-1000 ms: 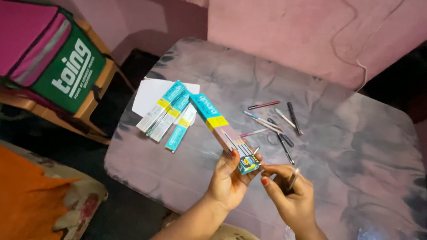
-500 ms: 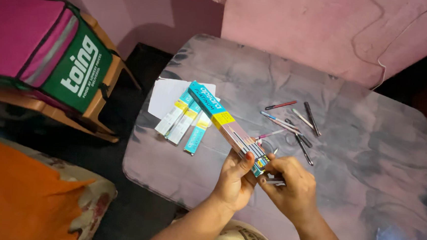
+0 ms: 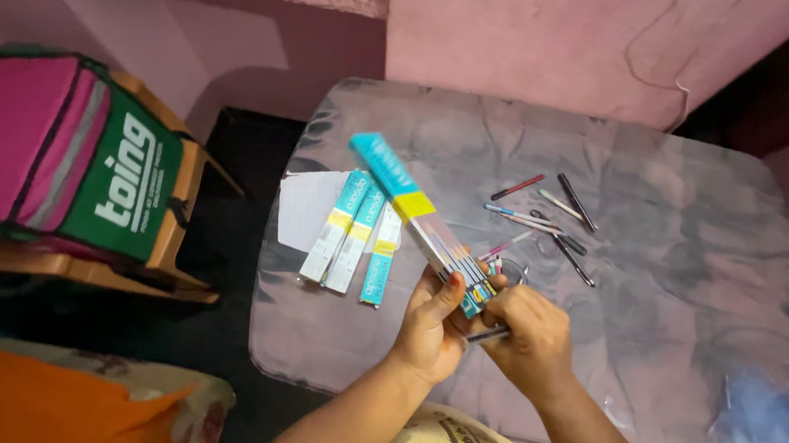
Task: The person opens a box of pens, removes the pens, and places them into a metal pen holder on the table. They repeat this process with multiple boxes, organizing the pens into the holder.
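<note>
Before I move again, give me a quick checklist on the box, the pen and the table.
1. Left hand grips long pen box: ok.
2. Right hand holds dark pen at the box's near end: ok.
3. Box end open: cannot tell.
4. Loose pens lie apart from both hands on the table: ok.
5. Three flat boxes lie side by side, untouched: ok.

Box end: the near end of the long teal, yellow and grey cardboard pencil box is covered by the left hand and right hand.
Pencil: a dark thin pencil beside that box shows only a short length; the rest is inside the right fist.
Sheet: the white paper sheet left of the box is partly under three small teal cartons.
Bag: the pink and green fabric bag, far left of the box, is cut by the picture's edge.
</note>
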